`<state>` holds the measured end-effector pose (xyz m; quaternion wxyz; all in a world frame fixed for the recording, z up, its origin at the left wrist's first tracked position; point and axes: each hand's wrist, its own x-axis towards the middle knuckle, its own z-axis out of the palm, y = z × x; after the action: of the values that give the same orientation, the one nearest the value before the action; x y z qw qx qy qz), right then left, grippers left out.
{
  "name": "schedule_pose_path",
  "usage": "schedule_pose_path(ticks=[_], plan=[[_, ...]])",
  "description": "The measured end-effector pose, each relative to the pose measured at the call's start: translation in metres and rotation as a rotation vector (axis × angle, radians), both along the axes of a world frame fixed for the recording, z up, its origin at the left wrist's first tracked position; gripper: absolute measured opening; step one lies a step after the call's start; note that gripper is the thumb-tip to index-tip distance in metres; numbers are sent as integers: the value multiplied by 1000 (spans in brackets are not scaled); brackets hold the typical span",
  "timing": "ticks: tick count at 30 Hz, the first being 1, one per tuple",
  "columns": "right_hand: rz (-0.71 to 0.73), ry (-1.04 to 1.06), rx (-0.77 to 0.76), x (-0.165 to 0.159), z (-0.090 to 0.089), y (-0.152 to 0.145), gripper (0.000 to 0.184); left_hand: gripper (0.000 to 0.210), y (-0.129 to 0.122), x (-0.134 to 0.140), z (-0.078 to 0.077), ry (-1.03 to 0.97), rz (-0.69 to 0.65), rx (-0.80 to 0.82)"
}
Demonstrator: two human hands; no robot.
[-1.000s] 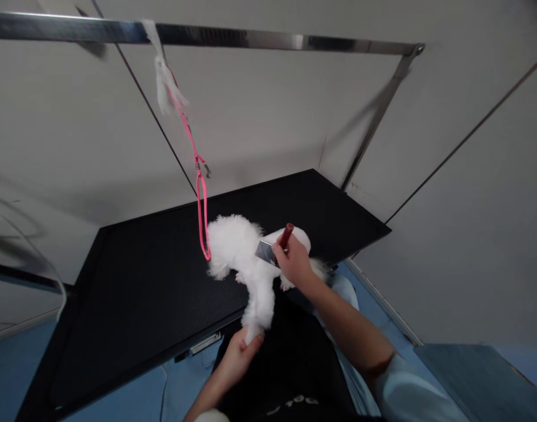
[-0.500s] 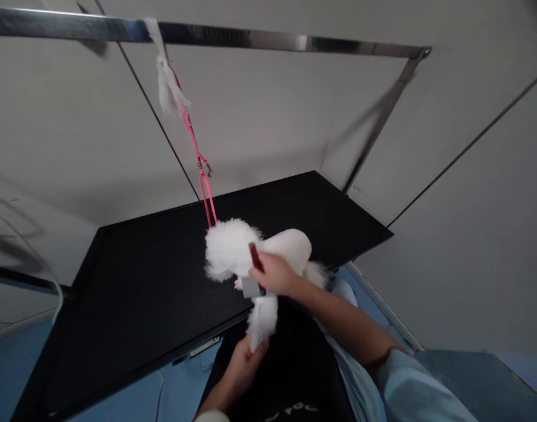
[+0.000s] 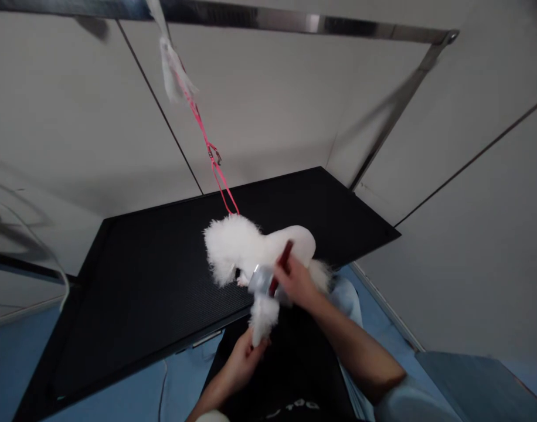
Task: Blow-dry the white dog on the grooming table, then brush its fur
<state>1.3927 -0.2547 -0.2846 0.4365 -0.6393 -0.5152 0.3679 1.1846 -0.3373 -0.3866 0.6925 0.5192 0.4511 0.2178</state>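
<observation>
A white dog (image 3: pixel 290 237) with a fluffy head and close-clipped body is on a black grooming table (image 3: pixel 149 293). My right hand (image 3: pixel 297 281) is closed round the dark red handle of a slicker brush (image 3: pixel 262 280). The brush's flat head is at the top of the dog's fluffy leg (image 3: pixel 264 313), slightly blurred. Lower down, my left hand (image 3: pixel 246 357) pinches the end of that leg, which is stretched toward me past the table edge. A pink leash (image 3: pixel 201 126) runs up from the dog's neck area.
A metal bar (image 3: pixel 259 16) crosses above the table, with white cloth (image 3: pixel 174 67) tied to it where the leash hangs. A wall (image 3: pixel 268 94) stands behind. White cable (image 3: pixel 40 246) is at left, and a grey-blue surface (image 3: pixel 479 381) at lower right.
My right hand and the brush have moved right and tilted, with the handle now leaning right. The dog's head has turned downward a little. My left hand keeps its hold on the leg.
</observation>
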Motion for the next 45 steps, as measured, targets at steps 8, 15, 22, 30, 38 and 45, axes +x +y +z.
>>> schedule_pose_path(ticks=[8, 15, 22, 30, 38, 45], plan=[[-101, 151, 4, -7, -16, -31, 17, 44, 18, 9, 24, -22, 32, 67], [-312, 140, 80, 4, -13, -33, 18, 41, 17, 6, 30, 10, -4, 82], [-40, 251, -57, 1, -16, -44, 20, 44, 15, 9, 35, 26, -11, 57], [-30, 266, -31, 5, -17, -47, 25, 41, 20, 8, 38, 22, -36, 115], [-12, 277, 20, 6, -19, -47, 25, 45, 22, 6, 35, -10, -126, 149], [-9, 291, 43, 1, -24, -48, 19, 47, 23, 4, 36, -30, -86, 110]])
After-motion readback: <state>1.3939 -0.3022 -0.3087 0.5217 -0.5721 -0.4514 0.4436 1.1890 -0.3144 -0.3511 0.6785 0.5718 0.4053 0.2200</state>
